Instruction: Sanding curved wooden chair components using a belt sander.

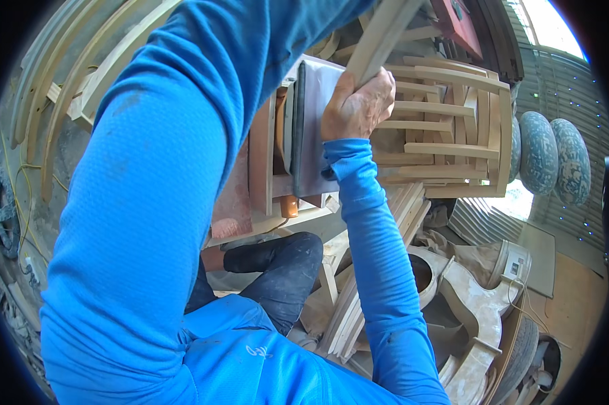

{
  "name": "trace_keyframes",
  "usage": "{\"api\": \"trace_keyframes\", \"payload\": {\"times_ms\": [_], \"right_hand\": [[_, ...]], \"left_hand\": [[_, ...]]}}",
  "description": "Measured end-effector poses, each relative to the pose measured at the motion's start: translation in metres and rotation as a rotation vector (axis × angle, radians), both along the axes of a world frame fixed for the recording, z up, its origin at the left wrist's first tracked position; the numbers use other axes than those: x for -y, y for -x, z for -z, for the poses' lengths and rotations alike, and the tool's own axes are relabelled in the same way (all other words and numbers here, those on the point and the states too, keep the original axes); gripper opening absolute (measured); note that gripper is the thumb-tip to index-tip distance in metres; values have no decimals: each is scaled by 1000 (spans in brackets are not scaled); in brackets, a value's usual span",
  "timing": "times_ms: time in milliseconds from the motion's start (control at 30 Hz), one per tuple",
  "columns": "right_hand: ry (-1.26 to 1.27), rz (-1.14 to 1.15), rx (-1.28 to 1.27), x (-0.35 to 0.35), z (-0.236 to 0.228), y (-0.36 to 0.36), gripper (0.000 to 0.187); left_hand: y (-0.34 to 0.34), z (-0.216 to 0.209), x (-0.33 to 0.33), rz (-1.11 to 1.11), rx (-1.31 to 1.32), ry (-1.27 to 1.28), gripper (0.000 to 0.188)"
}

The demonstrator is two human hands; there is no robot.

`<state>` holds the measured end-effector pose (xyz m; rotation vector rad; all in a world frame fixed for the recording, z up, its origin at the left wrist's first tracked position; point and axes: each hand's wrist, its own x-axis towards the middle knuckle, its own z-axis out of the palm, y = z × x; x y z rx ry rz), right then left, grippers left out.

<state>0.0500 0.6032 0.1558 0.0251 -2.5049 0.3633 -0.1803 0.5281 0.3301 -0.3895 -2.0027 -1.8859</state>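
Note:
My right hand (pixel 357 104) is closed around a curved pale wooden strip (pixel 384 34) that runs up and to the right. Just left of the hand stands a grey flat board with a dark edge (pixel 314 128), part of a wooden jig or machine. My left arm in a blue sleeve (pixel 162 175) fills the left half of the view and reaches upward; the left hand is out of the picture.
A slatted wooden chair frame (pixel 453 128) stands to the right. Curved wooden pieces (pixel 68 81) lie stacked at the upper left, and more strips (pixel 348 310) lean below. Two round mottled stone shapes (pixel 554 158) sit far right. My dark trouser knee (pixel 284 260) is bent below.

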Motion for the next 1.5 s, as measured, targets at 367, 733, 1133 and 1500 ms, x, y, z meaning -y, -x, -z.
{"api": "trace_keyframes", "payload": {"times_ms": [367,733,1133,1500], "right_hand": [[811,-307,-262,-33,-69,14,12],[686,-379,-465,16,-78,-7,19],[1260,-413,-240,26,-78,-33,17],[1021,-505,-84,-16,-61,-178,28]], "left_hand": [[-156,-79,-21,290,-261,221,60],[-209,-111,-1,249,-407,229,47],[-314,-67,-35,116,-715,82,22],[-470,-42,-46,313,-751,106,18]]}}
